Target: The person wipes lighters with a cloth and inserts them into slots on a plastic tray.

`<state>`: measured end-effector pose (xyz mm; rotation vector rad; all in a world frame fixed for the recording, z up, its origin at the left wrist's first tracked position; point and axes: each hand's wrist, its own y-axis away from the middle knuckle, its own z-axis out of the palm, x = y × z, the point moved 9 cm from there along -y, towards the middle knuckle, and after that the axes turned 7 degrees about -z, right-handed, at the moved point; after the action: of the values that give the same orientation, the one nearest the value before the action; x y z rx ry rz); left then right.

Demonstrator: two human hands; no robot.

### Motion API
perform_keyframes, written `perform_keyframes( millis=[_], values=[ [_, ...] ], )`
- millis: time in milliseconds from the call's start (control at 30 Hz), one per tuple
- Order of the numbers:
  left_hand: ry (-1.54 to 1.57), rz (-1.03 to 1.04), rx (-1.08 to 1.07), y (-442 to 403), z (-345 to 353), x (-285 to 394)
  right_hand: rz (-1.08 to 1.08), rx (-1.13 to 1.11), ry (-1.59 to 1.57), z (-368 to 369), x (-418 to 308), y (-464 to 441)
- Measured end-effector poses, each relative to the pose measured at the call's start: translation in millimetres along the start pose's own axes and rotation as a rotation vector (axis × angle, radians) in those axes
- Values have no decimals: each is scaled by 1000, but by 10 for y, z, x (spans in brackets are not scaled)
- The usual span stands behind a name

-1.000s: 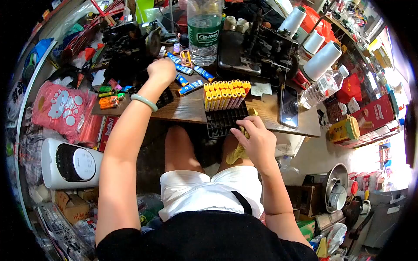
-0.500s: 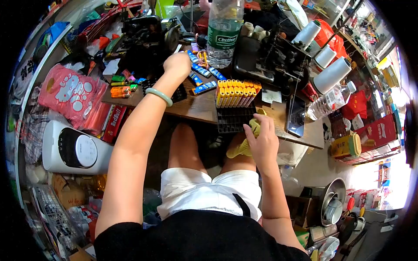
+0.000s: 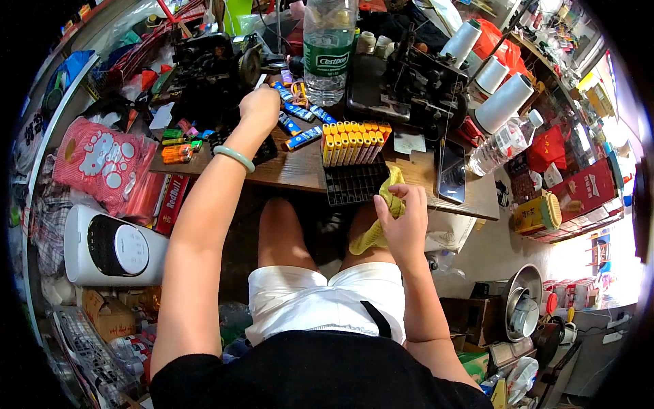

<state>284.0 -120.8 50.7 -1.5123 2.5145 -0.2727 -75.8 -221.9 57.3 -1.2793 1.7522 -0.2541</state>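
My left hand [image 3: 260,109] is closed over the table, back of the hand towards me, at the left of several small blue packs [image 3: 300,138]. A white tip shows just beyond it, but its fingers and anything in them are hidden. My right hand [image 3: 409,221] is curled at the table's front edge, thumb and fingers on a yellow cloth [image 3: 371,235] that hangs over my right thigh. Beside the cloth, a black gridded tray [image 3: 354,185] juts past the edge. Yellow-topped lighters [image 3: 354,144] stand in rows in its far part.
Loose coloured lighters [image 3: 177,153] lie at the table's left. Behind stand a large water bottle [image 3: 328,61] and a dark sewing machine [image 3: 422,88]. A phone [image 3: 451,170], thread cones [image 3: 504,102] and a smaller bottle [image 3: 504,144] are on the right. A white appliance [image 3: 112,249] stands at lower left.
The view has shifted, so the table things sit slightly further left. My right hand has drawn a little away from the tray, the cloth still at its fingers. My left hand stays by the blue packs.
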Motion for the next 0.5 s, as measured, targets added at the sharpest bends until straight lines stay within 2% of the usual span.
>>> perform_keyframes(
  millis=[167,233,433,500],
  values=[
    [-138,133,-66,-80,38,51,-7,34,-51,-100,-97,22],
    [-234,313,119,-28,-60,127,-45,80,-55,-188,-150,31],
    [-124,221,237,225,-410,165,-29,179,-192,-332,-136,123],
    [206,207,392,535,-797,119,-7,199,-228,-326,-110,180]
  ],
)
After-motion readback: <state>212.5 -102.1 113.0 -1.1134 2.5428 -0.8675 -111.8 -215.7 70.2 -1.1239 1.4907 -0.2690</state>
